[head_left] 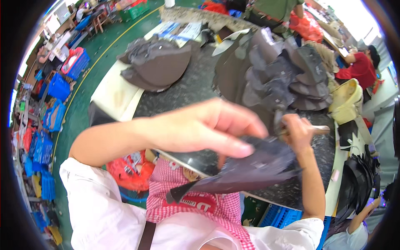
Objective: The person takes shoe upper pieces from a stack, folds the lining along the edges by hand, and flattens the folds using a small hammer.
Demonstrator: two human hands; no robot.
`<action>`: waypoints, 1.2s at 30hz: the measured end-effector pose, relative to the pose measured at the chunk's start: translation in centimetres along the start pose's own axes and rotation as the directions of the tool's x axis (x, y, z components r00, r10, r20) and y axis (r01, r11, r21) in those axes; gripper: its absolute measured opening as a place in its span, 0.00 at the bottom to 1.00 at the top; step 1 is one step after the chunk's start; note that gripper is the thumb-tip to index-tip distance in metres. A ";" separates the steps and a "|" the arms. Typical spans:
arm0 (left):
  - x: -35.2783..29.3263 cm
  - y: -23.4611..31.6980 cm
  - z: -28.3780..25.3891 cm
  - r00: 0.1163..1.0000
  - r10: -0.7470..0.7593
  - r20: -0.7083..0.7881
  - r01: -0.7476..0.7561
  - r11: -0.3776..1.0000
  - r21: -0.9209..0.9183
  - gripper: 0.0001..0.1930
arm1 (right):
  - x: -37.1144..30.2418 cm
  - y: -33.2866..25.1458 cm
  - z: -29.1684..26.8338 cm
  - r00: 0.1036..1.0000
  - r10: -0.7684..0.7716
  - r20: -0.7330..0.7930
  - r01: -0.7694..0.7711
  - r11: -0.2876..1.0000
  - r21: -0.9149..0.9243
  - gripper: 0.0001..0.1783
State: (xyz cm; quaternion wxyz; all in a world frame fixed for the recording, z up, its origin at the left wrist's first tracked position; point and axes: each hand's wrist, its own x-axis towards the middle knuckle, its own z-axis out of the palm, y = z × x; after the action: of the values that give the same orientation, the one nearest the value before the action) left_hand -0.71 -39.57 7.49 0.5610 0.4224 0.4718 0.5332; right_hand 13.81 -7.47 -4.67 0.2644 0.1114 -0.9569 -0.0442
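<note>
My left hand [200, 131] reaches across in front of me, its thumb and fingers spread apart. It hovers at the upper edge of a dark grey, curved sheet piece [254, 171], the thumb overlapping it; whether they touch is unclear. The piece is blurred and its narrow tail hangs past the table's near edge, over my checked apron. My right hand [298, 132] is wrapped round a tool with a light wooden handle [321, 130], which points right. The tool's working end is blurred beside the piece, so its kind cannot be made out.
On the dark speckled table [200, 79], a stack of dark curved pieces [162, 66] lies at the far left. A larger overlapping pile [271, 79] stands beyond my hands. Black strips [354, 187] hang at right. A person in red [360, 68] sits at the far right.
</note>
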 end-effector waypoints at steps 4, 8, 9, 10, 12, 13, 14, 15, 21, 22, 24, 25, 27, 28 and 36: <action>-3.7 -8.7 -2.1 0.955 -0.199 -0.219 0.258 0.923 0.287 0.18 | 2.0 -4.9 -4.4 0.912 0.407 -0.053 -0.371 0.871 0.322 0.22; -4.9 -10.1 -2.3 0.941 0.013 -0.339 0.224 0.727 0.649 0.14 | 3.6 -11.3 -7.9 0.909 0.319 0.268 -0.416 0.739 0.529 0.19; -4.9 -10.0 -2.3 0.943 0.084 -0.323 0.200 0.634 0.747 0.12 | 3.6 -12.5 -7.6 0.952 0.212 0.222 -0.304 0.755 0.581 0.19; -4.8 -9.7 -2.5 0.948 0.067 -0.310 0.197 0.640 0.743 0.12 | 3.4 -13.9 -7.4 0.960 0.144 0.242 -0.263 0.769 0.583 0.20; -4.8 -9.3 -2.9 0.964 0.051 -0.261 0.219 0.404 0.888 0.14 | 3.9 -15.7 -7.3 0.911 0.064 0.408 -0.309 0.760 0.571 0.21; -4.5 -9.3 -3.4 0.967 0.041 -0.250 0.212 0.410 0.887 0.14 | 3.8 -16.3 -6.8 0.882 0.049 0.469 -0.349 0.738 0.578 0.21; -4.1 -9.3 -4.1 0.974 0.160 -0.162 0.088 0.394 0.915 0.14 | 3.6 -16.4 -6.3 0.894 0.059 0.445 -0.340 0.737 0.584 0.21; -3.9 -9.2 -4.4 0.958 0.273 -0.088 -0.019 0.367 0.930 0.15 | 3.7 -16.4 -6.3 0.890 0.057 0.453 -0.347 0.729 0.590 0.21; 0.4 -10.1 -5.2 0.968 0.198 0.158 -0.234 0.462 0.855 0.13 | 4.1 -16.8 -6.6 0.920 -0.001 0.393 -0.217 0.832 0.511 0.22; 0.6 -10.3 -5.8 0.956 0.225 0.186 -0.278 0.508 0.815 0.12 | 3.9 -16.7 -6.5 0.917 0.006 0.398 -0.227 0.829 0.511 0.22; 0.8 -10.9 -6.5 0.945 0.249 0.214 -0.321 0.558 0.765 0.11 | 3.4 -16.7 -6.2 0.916 0.083 0.392 -0.304 0.781 0.546 0.22; 0.9 -11.2 -6.8 0.920 0.299 0.255 -0.383 0.537 0.752 0.11 | 3.7 -16.7 -6.2 0.913 0.088 0.398 -0.313 0.776 0.547 0.22; 1.0 -11.6 -7.2 0.890 0.345 0.297 -0.445 0.518 0.730 0.11 | 4.8 -16.6 -6.4 0.855 0.189 0.483 -0.454 0.723 0.521 0.16; 1.1 -11.7 -7.5 0.840 0.382 0.386 -0.525 0.391 0.756 0.12 | 5.0 -16.6 -6.1 0.834 0.202 0.513 -0.477 0.732 0.487 0.16; 0.5 -12.4 -6.9 0.702 0.470 0.535 -0.634 0.070 0.770 0.15 | 5.4 -15.2 -6.6 0.840 0.235 0.490 -0.509 0.654 0.560 0.20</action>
State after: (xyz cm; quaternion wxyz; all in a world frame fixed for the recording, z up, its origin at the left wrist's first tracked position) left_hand -5.03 -40.22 -6.03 0.0010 0.8429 0.4445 0.3032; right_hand 15.58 -23.70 1.45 0.0218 -0.0146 -0.9405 0.3388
